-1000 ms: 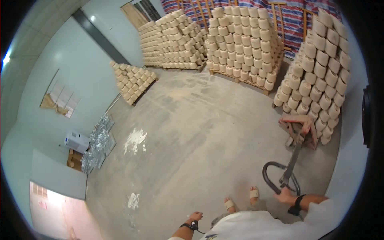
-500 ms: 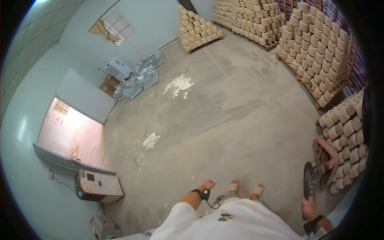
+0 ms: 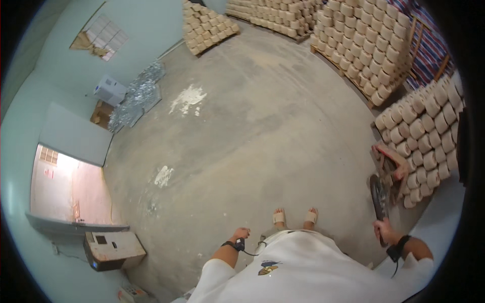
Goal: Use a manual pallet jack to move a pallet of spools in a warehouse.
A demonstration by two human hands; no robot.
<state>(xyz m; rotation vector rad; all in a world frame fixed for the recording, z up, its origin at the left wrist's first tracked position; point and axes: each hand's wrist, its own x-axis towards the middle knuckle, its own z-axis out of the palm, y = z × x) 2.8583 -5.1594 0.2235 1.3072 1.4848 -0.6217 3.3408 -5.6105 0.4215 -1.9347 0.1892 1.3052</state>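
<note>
At the lower right my right hand (image 3: pixel 386 231) is wrapped round the black loop handle (image 3: pixel 375 194) of a pallet jack. The jack's worn red body (image 3: pixel 394 159) stands low beyond the handle, against a stack of cream-coloured hollow cylinders (image 3: pixel 422 131) on the right. In front of my body, left of my feet, my left hand (image 3: pixel 241 233) hangs in the air with its fingers curled in and nothing seen in them. Black straps with small devices and cables are on both wrists. Whether the jack's forks are under a pallet is hidden.
More pallets of stacked cylinders (image 3: pixel 361 40) line the far and right sides. White residue patches (image 3: pixel 188 99) mark the concrete floor. At left are a doorway (image 3: pixel 73 187), a boxy beige machine (image 3: pixel 115 247), crumpled silvery sheeting (image 3: pixel 136 96) and a white appliance (image 3: pixel 109 90).
The view has turned rightward, so the room shifts left and more of the right-hand stack shows. My right hand keeps its grip on the handle; my left hand stays in front of me.
</note>
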